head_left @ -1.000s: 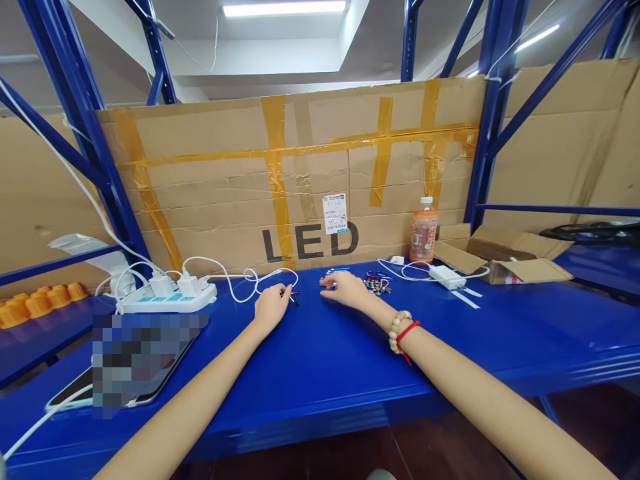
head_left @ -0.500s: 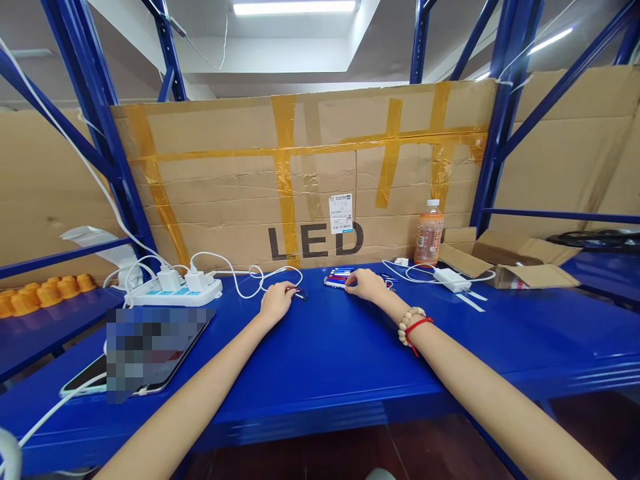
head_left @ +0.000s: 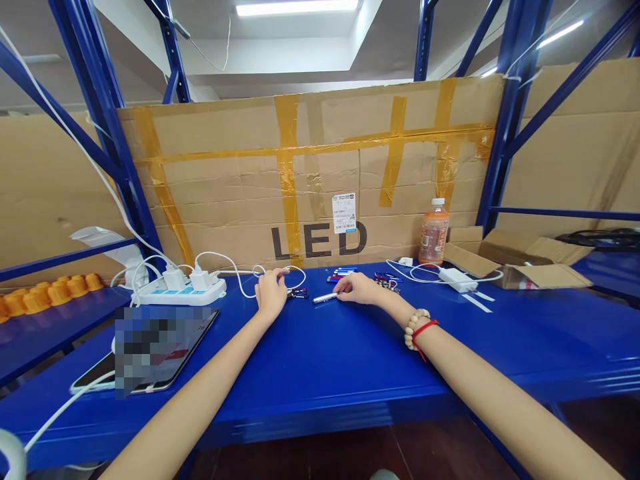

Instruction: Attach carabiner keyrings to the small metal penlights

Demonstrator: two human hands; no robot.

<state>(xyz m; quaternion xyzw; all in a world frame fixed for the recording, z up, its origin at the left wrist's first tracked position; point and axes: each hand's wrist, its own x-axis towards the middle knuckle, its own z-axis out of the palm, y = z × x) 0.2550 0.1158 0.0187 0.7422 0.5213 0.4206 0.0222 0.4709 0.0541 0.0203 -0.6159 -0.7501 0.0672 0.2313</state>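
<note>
A silver-white pen [head_left: 325, 298] is pinched at its right end by my right hand [head_left: 357, 289], just above the blue surface or touching it; I cannot tell which. My left hand [head_left: 271, 293] has its fingers loosely apart, holding nothing that I can see. Right beside it lie small dark objects [head_left: 299, 293], too small to name. Behind my right hand sits a group of blue and red pens [head_left: 342, 272], partly hidden by the fingers. More small items, some metallic, form a pile [head_left: 388, 283] to the right of that hand.
On the left are a white power strip [head_left: 181, 293] with plugs and a tablet [head_left: 193, 343]. On the right stand an orange drink bottle [head_left: 434, 233], a white adapter [head_left: 457, 280] with its cable and an open cardboard box [head_left: 540, 275]. Cardboard [head_left: 235, 207] walls the back.
My right hand has drawn the silver-white pen from the group toward me and slightly left. My left hand has shifted left, its fingers lifting off the small dark object.
</note>
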